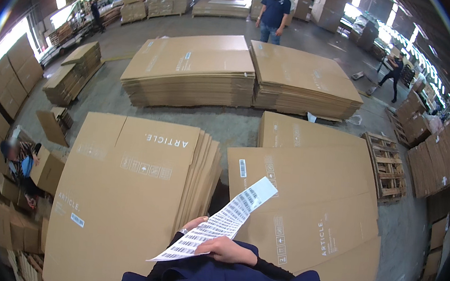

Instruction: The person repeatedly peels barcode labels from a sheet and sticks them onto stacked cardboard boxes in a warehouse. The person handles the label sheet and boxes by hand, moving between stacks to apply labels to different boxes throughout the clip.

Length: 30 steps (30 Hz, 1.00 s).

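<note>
A long white strip of barcode labels [232, 216] slants in front of my body, its far end over the right-hand cardboard. My right hand [226, 249] is closed on the strip's right edge, near its lower end. From the other side my left hand [194, 224] grips the left edge, most of its fingers hidden beneath the strip. To the left lies a stack of flat cardboard cartons [123, 201], its upper sheets fanned along the right side. Another stack of flat cartons [311, 196] lies to the right, with a small barcode label [242, 168] stuck on it.
Two tall stacks of flat cardboard [189, 62] [305, 75] stand ahead across an aisle. A wooden pallet [385, 168] leans at the right. One person [275, 11] stands beyond the stacks; another [25, 166] handles a carton at the left, and a third [392, 72] is at far right.
</note>
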Each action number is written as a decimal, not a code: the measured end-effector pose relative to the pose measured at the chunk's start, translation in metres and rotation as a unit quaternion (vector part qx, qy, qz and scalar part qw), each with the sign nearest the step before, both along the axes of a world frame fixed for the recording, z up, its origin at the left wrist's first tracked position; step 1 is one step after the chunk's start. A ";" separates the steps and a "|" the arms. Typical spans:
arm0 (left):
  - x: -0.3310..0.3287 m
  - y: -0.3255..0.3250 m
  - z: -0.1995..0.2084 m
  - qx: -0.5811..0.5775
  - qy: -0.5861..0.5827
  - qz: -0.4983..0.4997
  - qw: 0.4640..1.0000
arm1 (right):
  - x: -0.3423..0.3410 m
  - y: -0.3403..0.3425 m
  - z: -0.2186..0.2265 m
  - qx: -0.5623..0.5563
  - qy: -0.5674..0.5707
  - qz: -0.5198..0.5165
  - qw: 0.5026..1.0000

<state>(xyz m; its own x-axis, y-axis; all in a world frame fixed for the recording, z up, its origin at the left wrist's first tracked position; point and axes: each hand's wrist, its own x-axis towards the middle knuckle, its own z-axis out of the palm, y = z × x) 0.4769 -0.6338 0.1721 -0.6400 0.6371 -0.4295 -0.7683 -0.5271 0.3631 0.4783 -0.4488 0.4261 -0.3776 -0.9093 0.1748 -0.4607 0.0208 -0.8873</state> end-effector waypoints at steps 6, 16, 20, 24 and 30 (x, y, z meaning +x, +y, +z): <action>-0.043 0.010 0.031 -0.055 0.102 -0.064 0.991 | 0.002 0.018 0.029 -0.086 -0.030 -0.077 0.993; -0.091 0.030 0.124 -0.080 0.290 -0.026 0.954 | -0.038 0.076 0.035 -0.207 -0.177 -0.549 0.790; -0.101 0.026 0.203 -0.155 0.418 -0.003 0.895 | -0.063 0.067 0.036 -0.284 -0.217 -0.555 0.751; -0.111 0.027 0.246 -0.241 0.415 0.040 0.876 | -0.074 0.049 0.040 -0.316 -0.177 -0.549 0.753; -0.115 0.016 0.245 -0.227 0.465 -0.098 0.850 | -0.093 0.063 0.064 -0.437 -0.215 -0.573 0.659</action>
